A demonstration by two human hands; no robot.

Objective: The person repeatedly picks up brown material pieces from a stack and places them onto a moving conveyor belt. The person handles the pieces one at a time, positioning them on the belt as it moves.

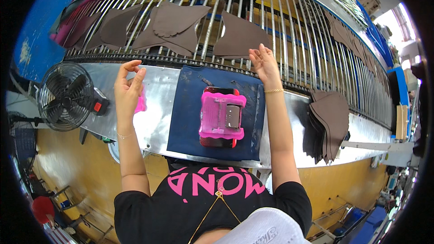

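My left hand (129, 86) is raised over the metal table's left part, thumb and fingers loosely bent and apart, with nothing visible in it. Farther right, my right hand (266, 65) reaches up to the conveyor's near edge, fingers apart. Its fingertips are at the right corner of a flat brown piece (239, 36), leather-like, lying on the metal bars; whether they touch it, I cannot tell. Between my forearms, a dark blue mat (185, 126) bears a pink scalloped holder (210, 115) set over a red and black object (217, 142).
The barred conveyor (289, 36) runs across the far side, carrying several brown pieces (176, 20). A stack of brown pieces (332, 117) hangs over the table's front edge at right. At left stands a black fan (67, 96); a pink object (141, 101) lies partly behind my left hand.
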